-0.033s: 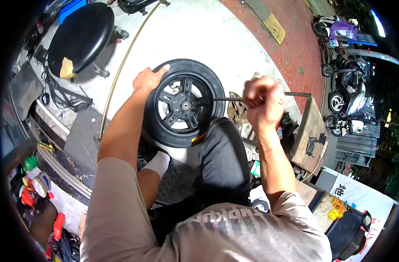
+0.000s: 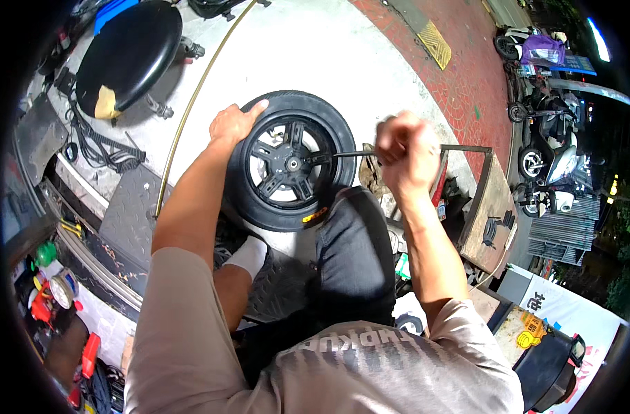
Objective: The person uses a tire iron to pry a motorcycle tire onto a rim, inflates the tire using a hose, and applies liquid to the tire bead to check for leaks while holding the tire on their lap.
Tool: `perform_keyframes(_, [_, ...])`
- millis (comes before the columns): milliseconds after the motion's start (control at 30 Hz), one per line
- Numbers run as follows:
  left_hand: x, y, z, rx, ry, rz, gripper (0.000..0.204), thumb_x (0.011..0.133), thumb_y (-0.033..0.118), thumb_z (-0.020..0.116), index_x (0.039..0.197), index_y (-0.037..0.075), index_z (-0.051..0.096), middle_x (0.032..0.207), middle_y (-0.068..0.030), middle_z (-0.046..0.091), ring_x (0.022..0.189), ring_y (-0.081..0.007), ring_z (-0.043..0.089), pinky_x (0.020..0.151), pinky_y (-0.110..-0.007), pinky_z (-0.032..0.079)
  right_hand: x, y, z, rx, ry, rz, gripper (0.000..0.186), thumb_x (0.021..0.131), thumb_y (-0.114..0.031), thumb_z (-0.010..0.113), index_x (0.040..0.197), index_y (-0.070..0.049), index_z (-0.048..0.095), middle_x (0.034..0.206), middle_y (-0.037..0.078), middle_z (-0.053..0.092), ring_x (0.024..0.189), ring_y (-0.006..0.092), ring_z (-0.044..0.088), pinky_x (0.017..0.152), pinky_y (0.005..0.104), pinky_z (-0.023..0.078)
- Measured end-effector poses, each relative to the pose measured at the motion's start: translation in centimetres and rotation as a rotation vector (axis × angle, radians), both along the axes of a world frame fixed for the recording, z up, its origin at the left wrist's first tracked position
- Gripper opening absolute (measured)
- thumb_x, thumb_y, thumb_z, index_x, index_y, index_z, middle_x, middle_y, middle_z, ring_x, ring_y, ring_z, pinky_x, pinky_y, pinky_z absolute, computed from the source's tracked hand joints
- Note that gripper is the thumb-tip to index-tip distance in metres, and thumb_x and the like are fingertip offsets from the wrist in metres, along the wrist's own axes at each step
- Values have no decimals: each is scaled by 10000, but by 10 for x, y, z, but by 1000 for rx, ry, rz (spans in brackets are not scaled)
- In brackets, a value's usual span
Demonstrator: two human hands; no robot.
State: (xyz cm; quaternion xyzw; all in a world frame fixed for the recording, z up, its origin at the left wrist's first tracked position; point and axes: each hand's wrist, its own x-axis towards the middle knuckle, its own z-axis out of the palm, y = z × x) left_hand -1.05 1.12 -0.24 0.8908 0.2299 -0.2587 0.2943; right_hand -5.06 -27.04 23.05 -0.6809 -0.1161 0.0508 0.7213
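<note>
A black scooter wheel (image 2: 311,160) with its tyre (image 2: 298,102) fitted leans at my knee, its spoked hub facing me. My left hand (image 2: 236,124) rests on the tyre's upper left, thumb stretched along the sidewall and the other fingers apart over the tread. To the right of the wheel, my right hand (image 2: 406,148) is closed round a dark metal tyre lever (image 2: 356,154). The lever's thin end reaches the rim's right edge, where the tyre meets it. The fist is smeared by motion, and the part of the lever inside it is hidden.
A black round stool (image 2: 132,58) on castors stands at the upper left, beside a yellowish hose (image 2: 198,93) across the pale floor. A wooden box (image 2: 484,221) with a metal frame is at the right. Parked scooters (image 2: 546,145) line the street beyond.
My right hand has moved left toward the wheel with the lever. The wheel has shifted slightly, and more of the yellow mark on its tyre shows. My left hand has stayed in place.
</note>
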Motion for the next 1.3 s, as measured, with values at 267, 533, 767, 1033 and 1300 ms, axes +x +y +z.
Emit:
perform_keyframes(267, [-18,38,-76,-184,-334,-205,965,886,859,550,1201,-35,733,1219,-290,725,1203,-420,681,1040,-460,529,28,119,-49,-754,116,548,652,1020,-669,521,1161,-105,816,1118,244,769,1094,372,741,987,438,559])
perform_keyframes(533, [-5,10,-54,8,-145,-34,1114,839,930,499,1244,-83,721,1301,-335,680,1274,-448,637,1099,-488,479,-5,124,-83,-940,-45,791,614,1079,-545,512,930,-18,788,819,245,719,861,413,725,842,482,569])
perform_keyframes(767, [-12,-7,-6,59,-68,-29,1133,837,958,441,1247,-58,733,1303,-313,692,1284,-422,645,1087,-494,489,-17,-36,-3,-598,176,335,520,1129,-433,457,963,-15,717,753,138,675,761,320,712,767,467,571])
perform_keyframes(1033, [-2,-41,45,323,142,-11,1073,877,908,468,1422,2,652,1442,-222,653,1346,-349,631,1114,-468,485,-64,-233,-69,228,502,-381,569,1136,-529,394,733,-128,425,632,48,449,836,352,697,731,510,625])
perform_keyframes(1300, [-53,-20,155,402,131,-795,801,961,685,614,1289,-44,640,1257,-303,704,1211,-435,677,1035,-498,528,-94,-257,-87,424,659,-549,528,1158,-456,334,745,-145,440,641,32,421,760,294,650,690,487,630])
